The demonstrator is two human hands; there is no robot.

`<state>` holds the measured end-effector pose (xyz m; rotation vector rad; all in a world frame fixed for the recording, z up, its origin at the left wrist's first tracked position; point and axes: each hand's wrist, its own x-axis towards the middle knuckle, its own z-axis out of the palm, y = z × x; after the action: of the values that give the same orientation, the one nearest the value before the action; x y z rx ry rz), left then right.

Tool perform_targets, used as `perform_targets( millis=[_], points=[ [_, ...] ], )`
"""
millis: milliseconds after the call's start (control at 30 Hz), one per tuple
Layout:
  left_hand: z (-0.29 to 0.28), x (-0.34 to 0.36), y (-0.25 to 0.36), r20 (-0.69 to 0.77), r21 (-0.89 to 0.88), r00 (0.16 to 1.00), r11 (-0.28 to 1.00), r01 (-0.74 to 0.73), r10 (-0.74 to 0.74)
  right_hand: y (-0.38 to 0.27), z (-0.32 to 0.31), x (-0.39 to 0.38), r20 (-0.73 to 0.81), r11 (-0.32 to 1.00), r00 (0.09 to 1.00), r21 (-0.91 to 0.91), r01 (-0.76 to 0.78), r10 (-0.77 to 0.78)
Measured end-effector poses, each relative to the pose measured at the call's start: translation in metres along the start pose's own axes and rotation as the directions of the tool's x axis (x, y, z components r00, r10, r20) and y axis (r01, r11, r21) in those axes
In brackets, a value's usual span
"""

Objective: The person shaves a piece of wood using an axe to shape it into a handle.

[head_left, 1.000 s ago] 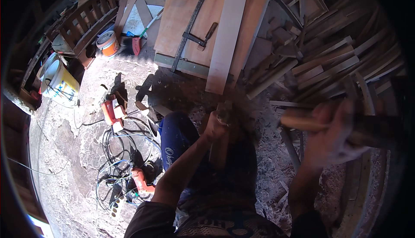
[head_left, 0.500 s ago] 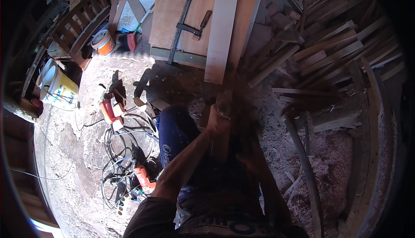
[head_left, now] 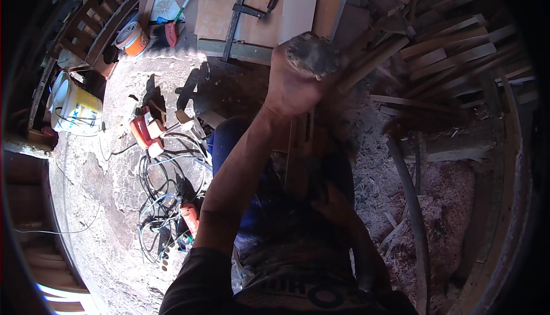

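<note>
My left hand (head_left: 293, 93) is raised in front of me, its fingers wrapped round a thick, mallet-like tool (head_left: 312, 56) with a battered, grey-brown round end. Most of that tool is hidden by the fist and foreshortening. Below it, a slotted wooden piece (head_left: 296, 169) lies between my knees, pointing away from me. Low on its right side, in deep shadow, is my right hand (head_left: 334, 205), fingers curled close to the wood. What it grips cannot be made out.
A board stack (head_left: 258, 28) with a bar clamp (head_left: 250, 10) stands ahead. Wood offcuts (head_left: 441, 57) pile up at right, beside a curved branch (head_left: 409, 200). Orange power tools (head_left: 146, 133) and tangled cables (head_left: 150, 180) lie on the left floor, near a white bucket (head_left: 77, 109).
My left hand has risen toward the camera, lifting the mallet-like tool away from the slotted wood. My right hand stays low by the wood. The whole view has shifted slightly.
</note>
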<state>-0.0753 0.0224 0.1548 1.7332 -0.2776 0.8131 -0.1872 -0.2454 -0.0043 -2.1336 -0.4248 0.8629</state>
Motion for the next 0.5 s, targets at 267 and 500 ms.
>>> perform_targets(
  millis=[267, 500],
  points=[
    [0.038, -0.067, -0.088, -0.012, -0.223, 0.939, 0.916, 0.332, -0.344, 0.007, 0.006, 0.0, -0.022, 0.998, 0.999, 0.057, -0.028, 0.029],
    [0.04, -0.074, -0.094, -0.014, -0.227, 0.92, 0.897, 0.379, -0.392, 0.018, 0.008, 0.002, 0.001, 0.992, 1.0, 0.123, 0.028, -0.029]
  ],
)
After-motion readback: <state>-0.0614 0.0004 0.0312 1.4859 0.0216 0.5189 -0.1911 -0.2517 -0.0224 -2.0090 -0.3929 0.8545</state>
